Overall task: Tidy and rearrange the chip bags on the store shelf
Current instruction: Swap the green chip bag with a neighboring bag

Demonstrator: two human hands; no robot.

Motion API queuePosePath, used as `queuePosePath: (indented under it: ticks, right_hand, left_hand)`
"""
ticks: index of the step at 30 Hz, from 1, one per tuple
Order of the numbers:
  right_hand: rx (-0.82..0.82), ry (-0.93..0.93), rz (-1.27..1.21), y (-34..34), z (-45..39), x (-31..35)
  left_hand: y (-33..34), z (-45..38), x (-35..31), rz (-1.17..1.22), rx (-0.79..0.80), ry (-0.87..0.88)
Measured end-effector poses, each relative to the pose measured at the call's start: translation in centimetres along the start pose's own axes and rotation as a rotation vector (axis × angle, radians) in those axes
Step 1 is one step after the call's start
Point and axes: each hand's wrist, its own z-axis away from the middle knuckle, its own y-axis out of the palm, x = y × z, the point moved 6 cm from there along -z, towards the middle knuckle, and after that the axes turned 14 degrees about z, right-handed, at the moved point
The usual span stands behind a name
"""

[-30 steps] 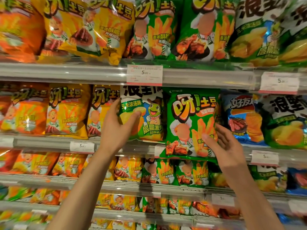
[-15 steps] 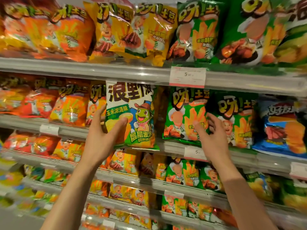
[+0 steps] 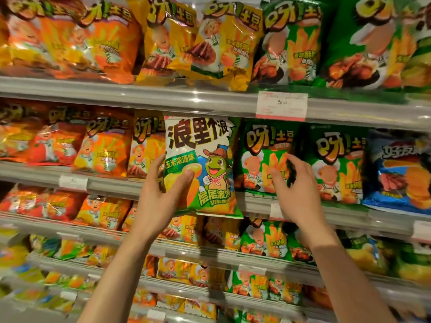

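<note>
From the head camera, the person stands in front of a store shelf (image 3: 186, 101) with several levels, all filled with chip bags. The left hand (image 3: 161, 197) holds a white and green chip bag with a frog cartoon (image 3: 200, 164) by its lower left part: the thumb lies across the front of the bag and the other fingers go behind its left edge. This bag is upright in front of the second level from the top, and its bottom edge hangs below the front rail of that level. It stands between a yellow bag (image 3: 145, 148) on its left and a green bag (image 3: 265, 159) on its right. The right hand (image 3: 298, 194) is held up just before the green bag, with its fingers spread and a little bent; it holds nothing, and whether the fingertips touch the bag cannot be told. A second green bag (image 3: 335, 164) stands to the right of the hand, and further right there is a blue bag (image 3: 398, 169). To the left on the same level are orange and red bags (image 3: 70, 141). On the top level, orange, yellow and green bags lean forward, and a white price tag (image 3: 281, 105) is fixed on its rail. The lower levels show more small bags, but they are blurred.
</note>
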Motion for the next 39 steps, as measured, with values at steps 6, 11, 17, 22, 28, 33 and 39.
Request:
queuePosePath:
  ticks: [6,11,17,22,28,33,39]
  right_hand:
    - [0.321,0.03,-0.413,0.8,4.8,4.1]
    - [0.262,0.117,-0.479,0.1,6.8,1.5]
    - [0.138,0.202,-0.289,-5.1,8.5,-3.2]
    - [0.05,0.272,-0.372,-9.2,9.6,-7.4]
    - [-0.005,0.356,-0.433,-14.0,10.0,-15.3]
    - [-0.011,0.351,-0.454,-19.5,9.6,-23.6]
    - [0.025,0.355,-0.531,-26.3,7.9,-33.6]
  left_hand:
    - [3.1,1.2,1.5,0.063,0.104,-0.047]
    - [6.2,2.6,2.8,0.093,0.219,-0.107]
    - [11.8,5.1,4.2,0.169,0.342,-0.172]
    - [17.8,7.1,4.9,0.17,0.422,-0.187]
    - [26.1,10.5,5.6,0.206,0.5,-0.23]
    - [35.1,14.7,6.0,0.145,0.523,-0.205]
    - [46.2,19.4,6.7,0.117,0.506,-0.252]
